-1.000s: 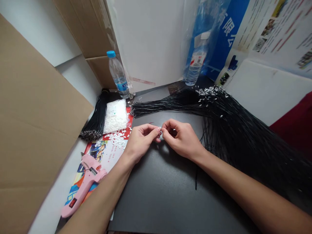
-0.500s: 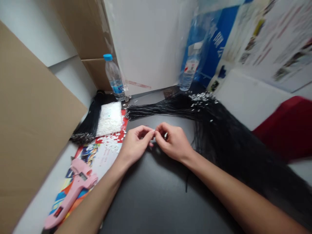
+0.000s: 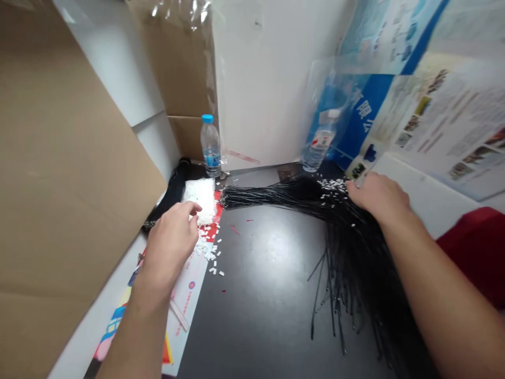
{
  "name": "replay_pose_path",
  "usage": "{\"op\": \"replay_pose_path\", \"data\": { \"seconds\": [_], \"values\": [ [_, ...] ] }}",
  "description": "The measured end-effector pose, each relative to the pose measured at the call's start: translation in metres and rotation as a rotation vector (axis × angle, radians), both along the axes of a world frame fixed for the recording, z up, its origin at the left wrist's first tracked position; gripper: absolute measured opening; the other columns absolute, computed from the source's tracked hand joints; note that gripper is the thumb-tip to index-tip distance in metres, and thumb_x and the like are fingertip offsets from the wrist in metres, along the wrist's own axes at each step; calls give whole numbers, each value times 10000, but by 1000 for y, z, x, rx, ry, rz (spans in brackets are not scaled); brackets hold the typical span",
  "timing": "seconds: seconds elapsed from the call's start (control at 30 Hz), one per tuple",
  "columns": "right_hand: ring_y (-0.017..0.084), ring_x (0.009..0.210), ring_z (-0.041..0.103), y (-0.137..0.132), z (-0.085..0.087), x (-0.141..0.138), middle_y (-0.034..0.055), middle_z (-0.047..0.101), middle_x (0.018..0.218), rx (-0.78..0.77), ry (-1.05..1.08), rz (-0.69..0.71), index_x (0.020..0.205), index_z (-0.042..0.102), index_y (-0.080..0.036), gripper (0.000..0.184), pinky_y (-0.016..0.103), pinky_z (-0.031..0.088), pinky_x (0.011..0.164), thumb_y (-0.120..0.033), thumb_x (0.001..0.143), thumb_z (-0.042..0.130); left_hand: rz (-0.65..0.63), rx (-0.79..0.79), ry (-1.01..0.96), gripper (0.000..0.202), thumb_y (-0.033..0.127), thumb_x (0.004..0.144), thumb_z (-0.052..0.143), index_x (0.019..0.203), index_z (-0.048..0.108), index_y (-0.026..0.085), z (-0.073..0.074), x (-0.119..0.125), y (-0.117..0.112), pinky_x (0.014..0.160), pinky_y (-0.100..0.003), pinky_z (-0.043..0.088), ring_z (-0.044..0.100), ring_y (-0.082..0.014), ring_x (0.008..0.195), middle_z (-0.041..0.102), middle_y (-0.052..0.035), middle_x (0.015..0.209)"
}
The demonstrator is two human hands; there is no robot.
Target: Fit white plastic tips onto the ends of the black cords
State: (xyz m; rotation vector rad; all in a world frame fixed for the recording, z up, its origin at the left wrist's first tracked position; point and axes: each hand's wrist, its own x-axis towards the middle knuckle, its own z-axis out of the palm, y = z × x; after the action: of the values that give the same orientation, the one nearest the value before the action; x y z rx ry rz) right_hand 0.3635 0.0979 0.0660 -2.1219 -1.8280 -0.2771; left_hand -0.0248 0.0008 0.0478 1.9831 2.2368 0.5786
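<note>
left hand [image 3: 169,247]: curled, fingertips at the bag of white pieces [image 3: 202,197], left of the black cords [image 3: 347,273]; i could not tell whether it held anything.
right hand [image 3: 379,200]: lay palm down on the black cords, its grip unclear.
black cords: spread across the black surface [image 3: 260,284], thin ends pointing left, with small white tags [image 3: 333,185] bunched near my right hand.
loose white pieces [image 3: 207,247]: scattered left of the black cords, on a printed sheet [image 3: 185,321].
second cord bunch [image 3: 173,192]: lay further left of the black cords, behind the bag.
water bottles: one upright [image 3: 211,145] beyond the cords' left end, another [image 3: 317,150] in clear plastic beyond their middle.
</note>
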Motion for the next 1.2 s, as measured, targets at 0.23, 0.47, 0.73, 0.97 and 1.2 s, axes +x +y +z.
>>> {"op": "replay_pose_path", "data": {
  "seconds": [0.23, 0.47, 0.73, 0.97, 1.2],
  "values": [
    [271, 1097, 628, 0, -22, -101, 116, 707, 1154, -147, -95, 363, 1076, 709, -189, 281, 358, 499, 849, -321, 945, 500, -182, -189, 83, 295, 137, 922, 473, 1072, 707, 235, -5, 11, 4, 771, -344, 483, 668, -247, 1005, 717, -71, 1120],
    [228, 1038, 594, 19, -47, -178, 96, 706, 1108, -171, -160, 764, 1107, 698, -199, 262, 294, 434, 676, -216, 967, 477, -236, -209, 200, 354, 115, 934, 437, 1098, 727, 236, -26, 22, 12, 681, -324, 457, 676, -248, 865, 706, -113, 1029],
    [238, 1026, 625, 15, -61, -203, 116, 707, 1117, -139, -152, 748, 1066, 671, -184, 203, 292, 398, 623, -276, 974, 515, -215, -138, 185, 330, 187, 952, 472, 1174, 707, 253, -28, 24, 15, 693, -327, 465, 684, -260, 880, 729, -107, 1051],
    [240, 1008, 644, 12, -69, -206, 115, 732, 1086, -136, -62, 652, 1095, 645, -168, 254, 299, 374, 625, -277, 1009, 433, -141, -149, 252, 335, 288, 995, 445, 1227, 685, 258, -33, 30, 20, 674, -333, 454, 696, -282, 884, 728, -110, 1067],
    [217, 1021, 600, 9, -72, -206, 110, 704, 1108, -49, -74, 716, 1061, 642, -182, 303, 295, 316, 589, -267, 1040, 352, -116, -128, 335, 277, 268, 986, 443, 1031, 713, 220, -33, 36, 23, 655, -311, 448, 695, -270, 895, 735, -109, 992]
  ]
}}
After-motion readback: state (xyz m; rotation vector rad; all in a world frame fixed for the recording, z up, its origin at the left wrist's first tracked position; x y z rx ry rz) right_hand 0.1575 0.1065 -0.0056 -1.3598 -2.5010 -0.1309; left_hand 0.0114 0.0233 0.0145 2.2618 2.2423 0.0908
